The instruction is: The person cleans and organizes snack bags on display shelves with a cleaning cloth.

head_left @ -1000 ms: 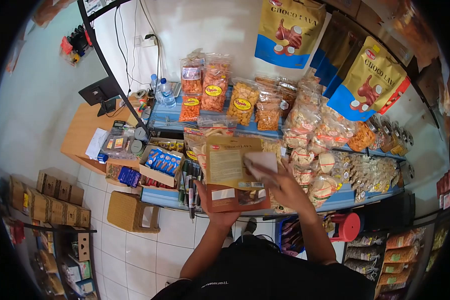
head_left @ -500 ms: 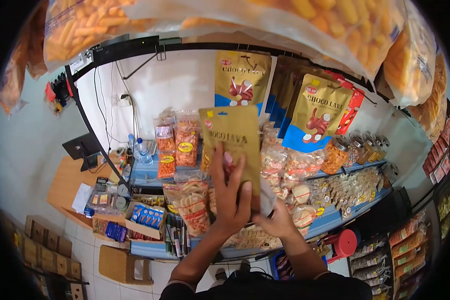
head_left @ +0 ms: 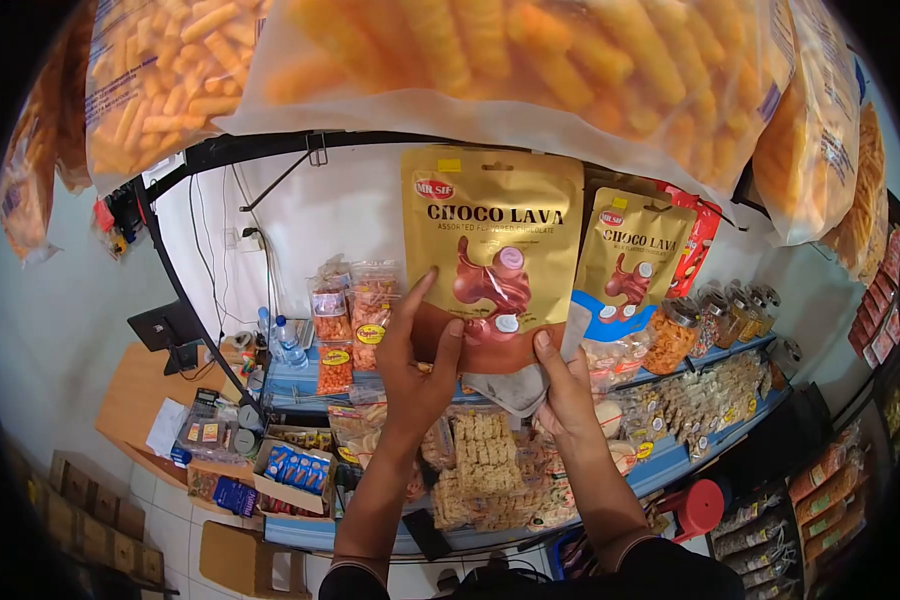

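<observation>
A gold and brown Choco Lava pouch (head_left: 495, 260) is held upright, its front facing me, with a grey pouch bottom (head_left: 510, 388) showing beneath it. My left hand (head_left: 420, 365) holds its lower left side, thumb and index finger spread against the front. At the lower right, my right hand (head_left: 567, 385) grips the edge with the thumb on the front. Just right of it hangs another gold pouch (head_left: 630, 262) with a blue bottom. Big clear bags of orange snacks (head_left: 530, 60) hang above.
Snack packs (head_left: 485, 455) and jars (head_left: 675, 335) line the blue shelves below. At left are a desk (head_left: 135, 390), a monitor (head_left: 167, 328), a water bottle (head_left: 290, 342) and an open carton (head_left: 295, 470). A red stool (head_left: 697, 505) stands lower right.
The held pouch has risen and come nearer, now squarely facing me. My left hand has moved left and its fingers have spread; my right hand has come up to the pouch's lower right edge.
</observation>
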Action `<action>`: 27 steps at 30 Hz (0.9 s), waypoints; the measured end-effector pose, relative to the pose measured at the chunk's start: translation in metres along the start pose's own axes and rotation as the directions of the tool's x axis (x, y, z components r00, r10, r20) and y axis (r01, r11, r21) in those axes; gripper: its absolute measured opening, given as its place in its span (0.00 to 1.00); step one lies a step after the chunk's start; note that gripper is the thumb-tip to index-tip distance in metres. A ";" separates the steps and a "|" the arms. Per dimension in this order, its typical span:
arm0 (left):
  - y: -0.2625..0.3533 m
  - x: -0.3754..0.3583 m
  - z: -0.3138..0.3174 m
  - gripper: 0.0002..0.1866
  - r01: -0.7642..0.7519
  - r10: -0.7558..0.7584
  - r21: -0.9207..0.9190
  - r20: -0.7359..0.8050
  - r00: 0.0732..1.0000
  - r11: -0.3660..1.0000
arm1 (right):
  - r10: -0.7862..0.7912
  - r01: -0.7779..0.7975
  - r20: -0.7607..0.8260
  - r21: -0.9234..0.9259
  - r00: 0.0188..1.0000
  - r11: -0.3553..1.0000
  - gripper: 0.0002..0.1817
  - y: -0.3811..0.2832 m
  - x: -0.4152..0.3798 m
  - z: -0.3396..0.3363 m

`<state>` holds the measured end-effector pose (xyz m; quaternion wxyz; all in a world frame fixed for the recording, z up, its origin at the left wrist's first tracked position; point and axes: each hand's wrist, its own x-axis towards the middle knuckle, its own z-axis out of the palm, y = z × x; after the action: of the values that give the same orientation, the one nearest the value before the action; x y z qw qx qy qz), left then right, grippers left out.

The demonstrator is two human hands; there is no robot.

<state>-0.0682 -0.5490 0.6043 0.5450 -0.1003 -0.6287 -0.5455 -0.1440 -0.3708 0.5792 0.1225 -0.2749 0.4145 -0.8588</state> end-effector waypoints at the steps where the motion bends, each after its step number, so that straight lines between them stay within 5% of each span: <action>1: 0.001 0.001 0.000 0.30 0.029 -0.029 -0.002 -0.003 1.000 1.000 | 0.001 -0.001 -0.008 0.001 1.000 1.000 0.22 0.004 0.002 0.000; 4: 0.002 -0.003 -0.007 0.31 0.126 -0.123 -0.026 0.093 0.988 0.992 | 0.019 -0.019 -0.001 0.034 1.000 0.999 0.19 0.006 0.001 0.003; 7: -0.007 -0.010 -0.010 0.30 -0.021 0.017 0.049 0.074 0.997 0.999 | 0.041 -0.040 -0.030 0.050 0.999 0.998 0.18 0.010 -0.009 0.004; 13: -0.020 -0.012 -0.011 0.30 -0.003 -0.001 0.049 0.080 0.997 0.999 | 0.062 -0.058 -0.047 0.070 0.997 0.996 0.19 0.016 -0.009 0.001; 16: -0.035 0.001 -0.008 0.31 0.080 -0.085 0.066 0.086 0.993 0.995 | 0.083 -0.080 -0.032 0.097 0.996 0.992 0.19 0.021 0.014 0.000; 27: -0.121 0.051 0.013 0.27 -0.054 0.051 0.079 0.037 0.998 0.995 | 0.000 0.020 -0.114 0.179 0.993 0.984 0.18 0.079 0.114 -0.034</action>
<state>-0.1830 -0.6090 0.5778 0.5516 -0.1043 -0.6567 -0.5036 -0.2579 -0.4479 0.5429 0.1188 -0.2155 0.3402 -0.9076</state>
